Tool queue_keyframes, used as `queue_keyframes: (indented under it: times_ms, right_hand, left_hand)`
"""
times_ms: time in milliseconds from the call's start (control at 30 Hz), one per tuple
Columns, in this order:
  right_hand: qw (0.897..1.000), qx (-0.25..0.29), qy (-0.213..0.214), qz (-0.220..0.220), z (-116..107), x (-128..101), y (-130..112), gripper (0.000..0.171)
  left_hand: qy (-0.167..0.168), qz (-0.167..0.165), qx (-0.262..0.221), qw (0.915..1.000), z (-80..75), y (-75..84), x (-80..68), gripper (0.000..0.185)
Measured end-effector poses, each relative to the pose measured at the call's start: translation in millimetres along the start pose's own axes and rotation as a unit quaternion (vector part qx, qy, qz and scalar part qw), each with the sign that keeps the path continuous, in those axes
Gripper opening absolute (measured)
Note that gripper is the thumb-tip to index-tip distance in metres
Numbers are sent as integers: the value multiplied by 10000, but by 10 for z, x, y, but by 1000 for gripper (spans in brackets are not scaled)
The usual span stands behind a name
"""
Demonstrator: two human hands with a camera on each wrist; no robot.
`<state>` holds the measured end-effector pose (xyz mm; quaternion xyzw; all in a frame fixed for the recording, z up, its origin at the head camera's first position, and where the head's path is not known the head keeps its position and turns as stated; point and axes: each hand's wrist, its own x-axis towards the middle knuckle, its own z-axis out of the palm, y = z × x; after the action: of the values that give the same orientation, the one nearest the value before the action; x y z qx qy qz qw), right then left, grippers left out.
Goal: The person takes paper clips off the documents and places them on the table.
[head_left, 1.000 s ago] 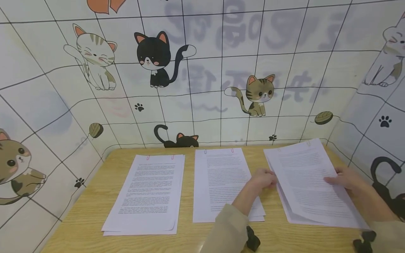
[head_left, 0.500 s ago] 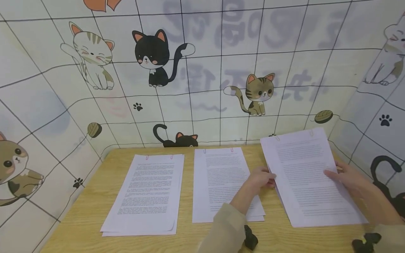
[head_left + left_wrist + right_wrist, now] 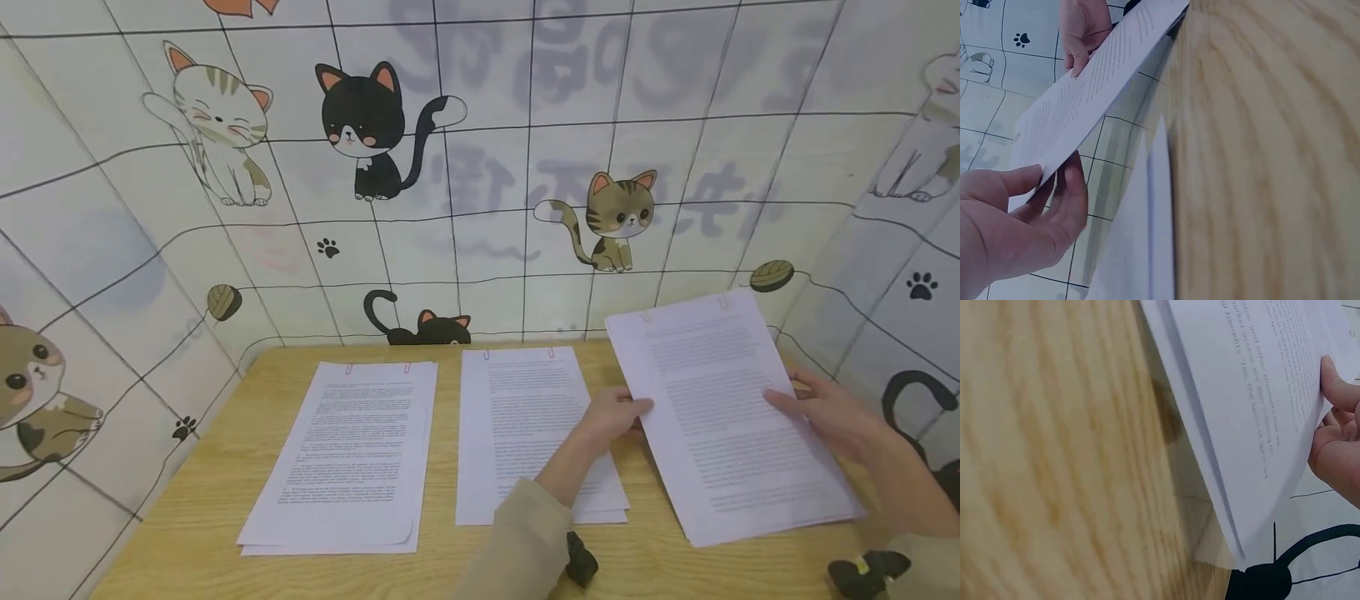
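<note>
A stack of printed paper sheets (image 3: 720, 417) with two pale paper clips on its top edge is tilted up at the right of the table in the head view. My left hand (image 3: 617, 412) pinches its left edge, thumb on the front and fingers behind, as the left wrist view shows with the hand (image 3: 1029, 219) near the sheets' corner. My right hand (image 3: 828, 412) grips the right edge, thumb over the print. In the right wrist view that thumb (image 3: 1335, 384) lies at the paper's edge and the lower corner of the stack bends slightly.
Left of the held stack lies a second clipped paper stack (image 3: 525, 467), partly under my left forearm. A third paper stack (image 3: 345, 458) with two pink clips lies at the left of the wooden table (image 3: 195, 500). A wall covering (image 3: 487, 275) with cartoon cats encloses the back and sides.
Both hands have lifted the upper end of the right stack and tilted it toward me, shifting it slightly left. The sheets, fanned apart earlier, now lie closer together. The other two stacks stay put.
</note>
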<state>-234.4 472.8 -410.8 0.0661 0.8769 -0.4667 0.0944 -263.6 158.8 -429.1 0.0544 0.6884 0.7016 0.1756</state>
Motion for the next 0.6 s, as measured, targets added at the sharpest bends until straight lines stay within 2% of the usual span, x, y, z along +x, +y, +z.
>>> queue_keyframes:
  times_ms: [200, 400, 500, 600]
  right_hand:
    - [9997, 106, -1, -233, 52, 2, -114, 82]
    - [9988, 283, -28, -407, 85, 4, -198, 78]
    - [9973, 495, -125, -521, 95, -3, -237, 64]
    - [9949, 760, -225, -617, 111, -13, -283, 39]
  left_hand:
    - [-220, 330, -105, 9992, -73, 78, -63, 8]
    - [-118, 551, 15, 9984, -142, 144, -125, 8]
    - [-64, 652, 136, 9978, -186, 166, -136, 9]
    - [-50, 723, 212, 9971, -238, 200, -151, 10]
